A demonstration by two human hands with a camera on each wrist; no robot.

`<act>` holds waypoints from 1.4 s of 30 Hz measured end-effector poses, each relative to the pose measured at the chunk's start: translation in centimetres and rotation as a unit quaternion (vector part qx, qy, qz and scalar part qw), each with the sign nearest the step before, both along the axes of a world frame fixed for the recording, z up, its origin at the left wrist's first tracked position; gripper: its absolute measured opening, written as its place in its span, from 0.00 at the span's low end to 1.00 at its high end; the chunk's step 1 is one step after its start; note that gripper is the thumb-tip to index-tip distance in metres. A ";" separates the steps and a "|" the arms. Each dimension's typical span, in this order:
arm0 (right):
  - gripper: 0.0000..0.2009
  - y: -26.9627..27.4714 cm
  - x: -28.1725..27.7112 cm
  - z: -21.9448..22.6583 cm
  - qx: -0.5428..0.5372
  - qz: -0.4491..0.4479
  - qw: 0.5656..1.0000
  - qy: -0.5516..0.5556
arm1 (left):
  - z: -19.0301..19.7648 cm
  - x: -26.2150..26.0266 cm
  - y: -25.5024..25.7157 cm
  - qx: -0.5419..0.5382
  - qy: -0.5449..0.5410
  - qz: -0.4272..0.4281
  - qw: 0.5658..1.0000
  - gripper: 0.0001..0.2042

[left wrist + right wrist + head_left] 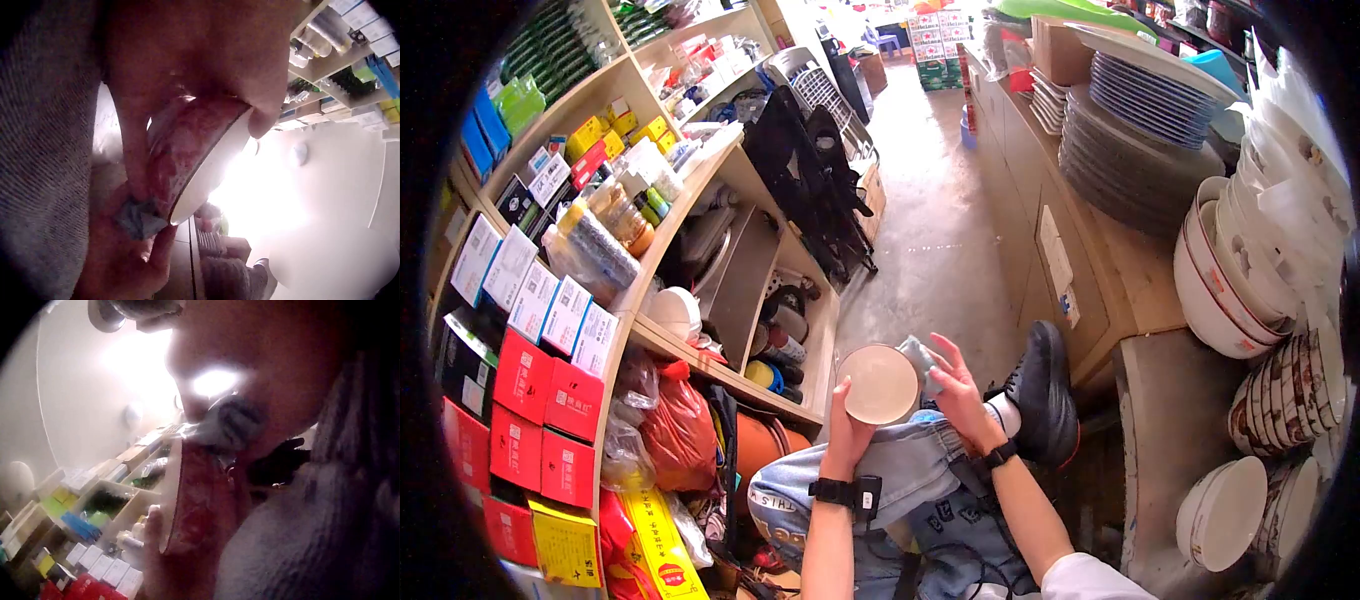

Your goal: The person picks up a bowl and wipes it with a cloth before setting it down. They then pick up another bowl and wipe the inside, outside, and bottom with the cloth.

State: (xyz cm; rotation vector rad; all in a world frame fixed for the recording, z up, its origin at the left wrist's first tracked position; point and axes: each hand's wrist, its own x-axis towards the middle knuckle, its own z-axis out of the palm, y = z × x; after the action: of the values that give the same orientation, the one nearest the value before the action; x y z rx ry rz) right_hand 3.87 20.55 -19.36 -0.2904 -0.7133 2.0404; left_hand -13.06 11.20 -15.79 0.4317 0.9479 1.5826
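Observation:
Above the lap, my left hand (849, 436) holds a bowl (880, 388), its thumb over the near left rim. The bowl is cream inside, and its outer wall (190, 147) has a reddish pattern in the left wrist view. A crumpled grey-blue cloth (917, 360) is pinched in my right hand (962, 400) against the bowl's right rim. In the right wrist view the cloth (234, 422) bunches between the fingers at the edge of the bowl (194, 506). The bowl opens upward towards the head camera.
On the left, shelves (662, 300) carry boxes, jars and bags. Stacked plates (1130, 150) and nested bowls (1230, 270) stand on the right-hand counter, with more bowls (1222, 513) lower down. A folded black chair (800, 180) leans by the aisle floor (930, 200).

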 end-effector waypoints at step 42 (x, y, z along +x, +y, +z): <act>0.22 1.6 -0.9 -4.0 0.156 -0.012 0.956 -0.247 | -5.2 0.4 2.6 0.005 0.548 0.013 0.836 0.16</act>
State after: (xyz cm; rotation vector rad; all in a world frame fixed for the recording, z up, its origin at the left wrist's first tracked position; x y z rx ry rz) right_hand 2.96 22.15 -23.35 -0.6320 -1.3154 1.8063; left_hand -12.63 13.80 -21.02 1.4214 1.7888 1.2909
